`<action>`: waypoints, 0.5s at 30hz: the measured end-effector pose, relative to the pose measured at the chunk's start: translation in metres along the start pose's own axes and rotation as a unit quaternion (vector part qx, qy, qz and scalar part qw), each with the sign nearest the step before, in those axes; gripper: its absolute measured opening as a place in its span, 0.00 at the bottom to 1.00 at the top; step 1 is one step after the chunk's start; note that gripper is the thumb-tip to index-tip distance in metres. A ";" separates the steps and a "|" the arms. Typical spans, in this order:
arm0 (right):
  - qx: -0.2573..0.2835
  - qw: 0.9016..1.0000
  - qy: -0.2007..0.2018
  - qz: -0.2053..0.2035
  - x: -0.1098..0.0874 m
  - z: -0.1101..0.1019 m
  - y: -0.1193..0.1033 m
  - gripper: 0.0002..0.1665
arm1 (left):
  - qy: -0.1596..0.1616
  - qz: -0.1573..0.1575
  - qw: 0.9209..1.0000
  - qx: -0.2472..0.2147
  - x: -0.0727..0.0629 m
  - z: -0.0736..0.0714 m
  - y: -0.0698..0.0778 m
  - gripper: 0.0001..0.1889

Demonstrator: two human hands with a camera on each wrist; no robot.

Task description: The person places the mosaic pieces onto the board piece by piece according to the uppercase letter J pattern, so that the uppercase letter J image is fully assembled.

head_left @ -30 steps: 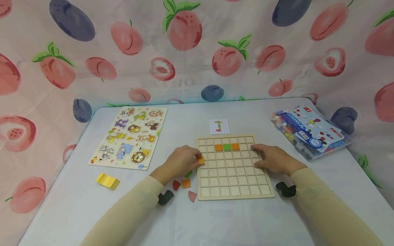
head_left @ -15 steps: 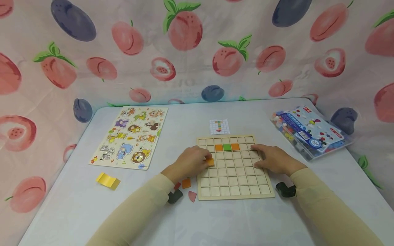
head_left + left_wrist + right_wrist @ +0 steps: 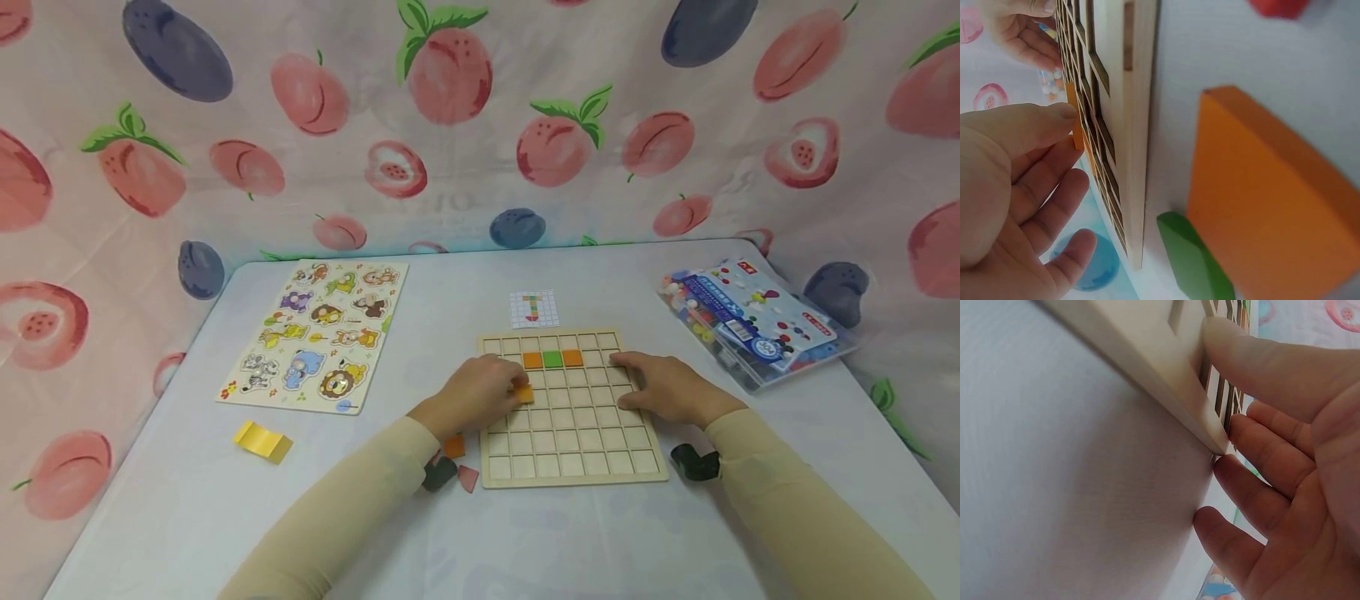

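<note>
A wooden grid board [image 3: 573, 466] lies flat at the middle of the table. In its second row sit two orange square tiles [image 3: 532, 360] with a green square tile [image 3: 552, 359] between them. My left hand [image 3: 477, 390] pinches another orange tile [image 3: 524, 394] between thumb and finger, over the board's left part; the left wrist view shows this tile [image 3: 1075, 115] on edge beside the grid. At the board's right edge rests my right hand [image 3: 677, 388]. In the right wrist view its thumb [image 3: 1260, 365] lies on the grid, its fingers along the edge.
Left of the board lie a loose orange tile [image 3: 454, 447] and a pink quarter-round piece [image 3: 468, 478]; the left wrist view adds a green piece [image 3: 1191, 259]. Behind stands a pattern card [image 3: 534, 309]. An animal puzzle [image 3: 315, 333], yellow strip [image 3: 262, 442] and plastic box [image 3: 756, 321] flank them.
My left hand has moved right from the board's left edge, carrying the pinched orange tile further over the grid. The right hand has stayed at the right edge.
</note>
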State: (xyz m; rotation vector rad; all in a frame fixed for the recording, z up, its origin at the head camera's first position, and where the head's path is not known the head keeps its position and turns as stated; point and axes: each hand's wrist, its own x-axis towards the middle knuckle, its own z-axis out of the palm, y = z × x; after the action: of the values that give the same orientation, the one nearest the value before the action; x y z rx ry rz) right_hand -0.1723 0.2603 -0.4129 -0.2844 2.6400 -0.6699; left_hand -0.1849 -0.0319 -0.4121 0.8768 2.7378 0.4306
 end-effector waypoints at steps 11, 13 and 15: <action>-0.005 1.000 0.006 -0.007 0.000 0.000 -0.001 0.45 | 0.004 0.021 1.000 0.020 0.011 0.001 0.005 0.14; -0.005 1.000 0.006 -0.007 -0.001 0.000 -0.001 0.45 | 0.002 0.024 0.999 0.022 0.013 0.001 0.006 0.14; -0.003 1.000 0.005 -0.006 -0.001 0.000 -0.001 0.45 | -0.001 0.026 0.999 0.024 0.016 0.002 0.008 0.14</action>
State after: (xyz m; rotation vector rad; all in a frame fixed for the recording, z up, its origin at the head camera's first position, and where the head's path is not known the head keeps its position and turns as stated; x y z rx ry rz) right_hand -0.1713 0.2598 -0.4119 -0.2999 2.6519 -0.6704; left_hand -0.1930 -0.0161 -0.4133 0.9615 2.7389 0.3759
